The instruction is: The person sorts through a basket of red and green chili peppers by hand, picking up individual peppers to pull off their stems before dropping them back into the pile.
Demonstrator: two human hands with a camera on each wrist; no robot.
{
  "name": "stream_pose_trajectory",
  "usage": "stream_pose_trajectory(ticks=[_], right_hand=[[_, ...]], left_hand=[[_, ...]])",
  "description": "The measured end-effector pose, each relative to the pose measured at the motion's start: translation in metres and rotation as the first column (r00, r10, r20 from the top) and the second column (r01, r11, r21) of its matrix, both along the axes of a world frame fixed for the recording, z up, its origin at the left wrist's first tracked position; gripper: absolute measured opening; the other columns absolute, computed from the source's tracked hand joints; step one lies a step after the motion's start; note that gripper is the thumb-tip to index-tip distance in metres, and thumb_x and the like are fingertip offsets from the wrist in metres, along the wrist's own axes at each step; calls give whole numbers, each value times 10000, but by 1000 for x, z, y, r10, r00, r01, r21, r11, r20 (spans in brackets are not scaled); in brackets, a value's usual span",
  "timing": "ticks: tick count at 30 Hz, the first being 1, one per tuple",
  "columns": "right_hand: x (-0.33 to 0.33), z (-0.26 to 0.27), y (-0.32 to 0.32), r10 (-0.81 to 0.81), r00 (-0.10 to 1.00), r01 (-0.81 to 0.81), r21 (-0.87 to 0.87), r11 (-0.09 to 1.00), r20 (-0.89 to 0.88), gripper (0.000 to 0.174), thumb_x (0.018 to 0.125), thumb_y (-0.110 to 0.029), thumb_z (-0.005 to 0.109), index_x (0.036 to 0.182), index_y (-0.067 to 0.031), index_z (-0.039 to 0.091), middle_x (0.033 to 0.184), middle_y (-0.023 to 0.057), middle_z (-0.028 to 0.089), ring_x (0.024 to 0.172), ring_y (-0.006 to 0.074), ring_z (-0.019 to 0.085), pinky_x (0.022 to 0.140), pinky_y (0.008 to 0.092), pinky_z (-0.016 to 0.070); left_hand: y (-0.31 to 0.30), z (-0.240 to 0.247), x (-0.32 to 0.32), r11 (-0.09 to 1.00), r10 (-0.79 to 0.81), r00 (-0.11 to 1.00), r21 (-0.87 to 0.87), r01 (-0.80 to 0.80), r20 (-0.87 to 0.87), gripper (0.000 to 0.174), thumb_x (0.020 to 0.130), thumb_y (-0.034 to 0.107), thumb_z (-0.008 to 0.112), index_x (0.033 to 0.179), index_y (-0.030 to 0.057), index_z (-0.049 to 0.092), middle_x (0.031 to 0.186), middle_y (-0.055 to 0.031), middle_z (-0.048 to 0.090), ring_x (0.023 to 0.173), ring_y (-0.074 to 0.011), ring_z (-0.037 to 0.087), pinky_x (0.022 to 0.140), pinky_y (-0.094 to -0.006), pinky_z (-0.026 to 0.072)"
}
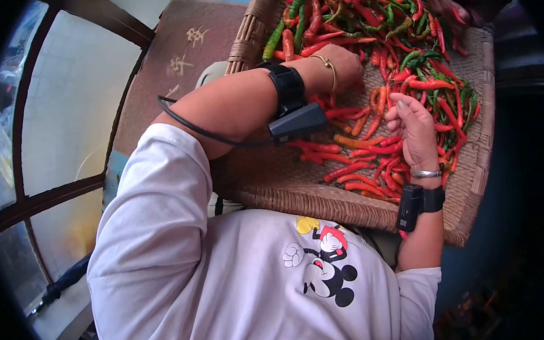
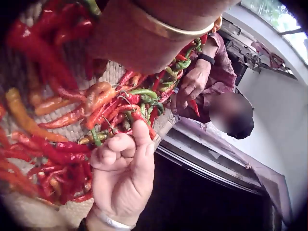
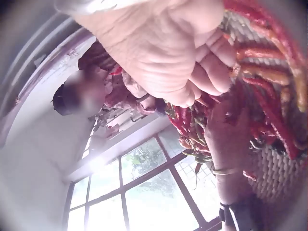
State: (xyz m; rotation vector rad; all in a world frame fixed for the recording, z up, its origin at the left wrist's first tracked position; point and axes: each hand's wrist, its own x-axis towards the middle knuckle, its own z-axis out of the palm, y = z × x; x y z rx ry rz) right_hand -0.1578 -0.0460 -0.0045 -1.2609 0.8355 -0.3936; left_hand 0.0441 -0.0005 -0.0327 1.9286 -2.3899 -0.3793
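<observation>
Red, orange and green chili peppers (image 1: 429,84) lie in a wicker basket (image 1: 475,185). My left hand (image 1: 340,66), with a gold bangle, is bent down over the peppers at the left. In the right wrist view, the left hand (image 3: 228,130) reaches in among red peppers; its fingertips are largely hidden, and I cannot tell whether they grip one. My right hand (image 1: 414,130), with a silver bangle, hovers over the basket's right part. In the left wrist view, the right hand's fingers are loosely bent, palm side showing, and no pepper shows inside. Its fingertips overlap a red pepper (image 2: 147,127).
Opposite sits another person, whose hand (image 2: 192,86) holds a red pepper (image 2: 194,107) over the basket's far side. Mostly red and orange peppers (image 1: 371,164) lie along the near rim. A brown board with yellow characters (image 1: 181,63) and framed windows (image 1: 75,101) stand at the left.
</observation>
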Motion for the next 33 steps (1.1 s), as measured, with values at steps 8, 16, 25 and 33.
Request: stream_pose_trajectory(ticks=[8, 16, 25, 33], right_hand=[[0, -2, -1, -3, 999, 3, -10, 1000, -41, 223, 833, -179, 495, 992, -26, 527, 684, 1, 552, 533, 36, 498, 465, 149, 392], [4, -4, 2, -5, 991, -5, -75, 997, -137, 210, 830, -177, 498, 967, -22, 534, 675, 1, 545, 531, 38, 497, 455, 149, 386], [10, -5, 13, 154, 969, -163, -33, 986, -194, 229, 806, -251, 537, 864, -30, 550, 649, 5, 542, 523, 53, 501, 447, 161, 377], [3, 1, 1, 8, 983, -33, -130, 991, -185, 176, 818, -213, 518, 829, -38, 527, 672, 21, 552, 521, 50, 489, 453, 160, 377]], left_hand=[[-2, 10, -5, 999, 8, 976, 50, 3, -218, 208, 692, 292, 557, 793, 122, 622, 753, -75, 608, 726, -248, 589, 635, -363, 460], [-7, -2, -3, 994, 70, 893, -40, -98, -445, 132, 652, 164, 591, 752, 80, 606, 686, -106, 594, 658, -264, 580, 585, -333, 455], [-1, 14, -14, 931, 366, 310, 346, -119, -877, 109, 717, 99, 622, 784, 32, 567, 640, -6, 559, 574, -75, 542, 502, -206, 446], [-4, 10, 5, 971, -171, 800, -235, 39, -575, 148, 688, 146, 622, 785, 44, 576, 642, -71, 582, 574, -201, 571, 534, -291, 451]])
